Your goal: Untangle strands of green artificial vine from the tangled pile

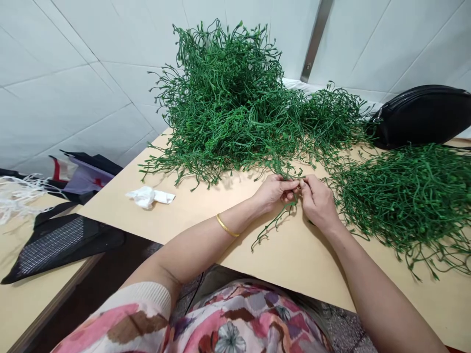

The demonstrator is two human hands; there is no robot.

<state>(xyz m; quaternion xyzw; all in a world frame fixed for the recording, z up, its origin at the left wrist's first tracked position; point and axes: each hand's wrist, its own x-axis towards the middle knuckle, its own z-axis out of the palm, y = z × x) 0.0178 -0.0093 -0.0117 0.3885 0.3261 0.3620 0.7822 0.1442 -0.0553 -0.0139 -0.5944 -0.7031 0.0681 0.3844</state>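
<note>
Both my hands meet over the middle of the table, fingertips pinched close together. My left hand [276, 190] grips a thin green artificial plant sprig [274, 223], whose branched end hangs down toward me over the tabletop. Right beside it, my right hand [318, 198] is closed with thumb and finger on the same sprig where the two hands touch. The exact point held is partly hidden by my fingers. Just behind my hands rises a large heap of green sprigs [228, 103], and a second pile of sprigs [408, 196] lies to the right of my right hand.
A crumpled white tissue [144, 197] lies on the light wooden table [206, 211] at left. At the back right stands a black bag [427, 115]. On a neighbouring table sit a black mesh bag [55, 245] and white strands [22, 193]. A tiled wall [110, 44] closes off the back.
</note>
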